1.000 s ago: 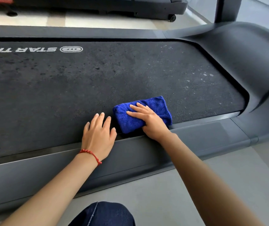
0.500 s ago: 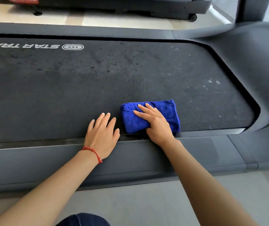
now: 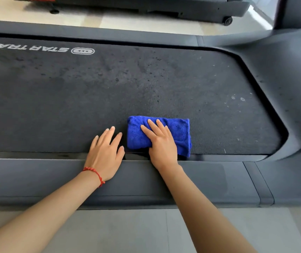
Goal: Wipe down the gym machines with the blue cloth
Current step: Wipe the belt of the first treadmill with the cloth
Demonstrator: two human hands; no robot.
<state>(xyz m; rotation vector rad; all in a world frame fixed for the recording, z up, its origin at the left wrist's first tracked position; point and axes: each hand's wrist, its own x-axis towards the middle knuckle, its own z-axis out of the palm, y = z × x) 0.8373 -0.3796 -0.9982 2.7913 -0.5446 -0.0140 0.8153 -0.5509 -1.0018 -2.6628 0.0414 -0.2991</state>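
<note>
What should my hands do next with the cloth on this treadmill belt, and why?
Probably push the cloth away from you, toward the pale specks farther up the belt. Your right hand presses it flat at the belt's near edge, the left hand braces beside it, and the belt beyond looks dusty.
</note>
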